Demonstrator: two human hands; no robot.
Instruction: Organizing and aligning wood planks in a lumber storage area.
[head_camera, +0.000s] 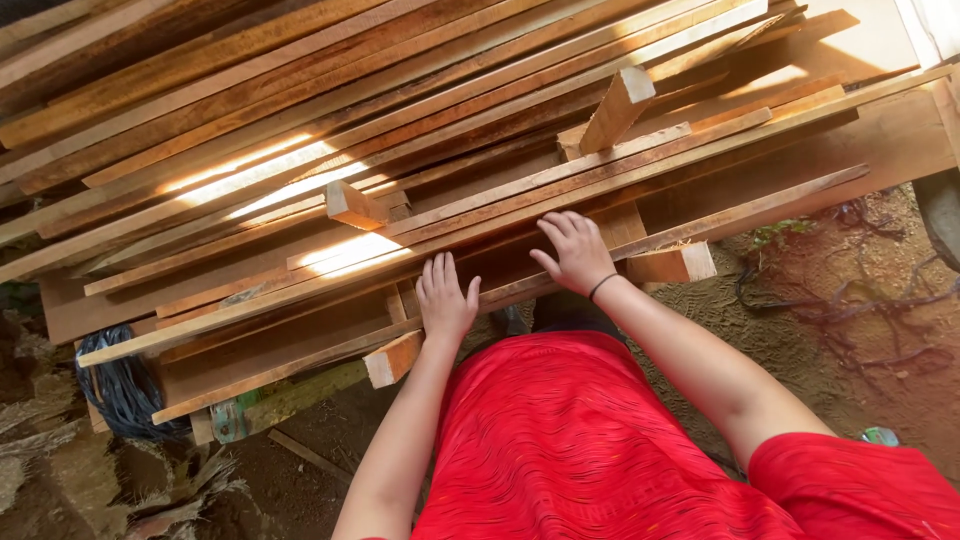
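We've got both hands flat, fingers spread, gripping nothing: right hand (577, 252) lies on the long thin plank (470, 232) running left-right, left hand (444, 297) just below it.

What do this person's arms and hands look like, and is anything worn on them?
Both hands are bare, no gloves. The left hand wears nothing. The right hand has a thin dark band at the wrist. A short red sleeve covers the right upper arm; both forearms are uncovered.
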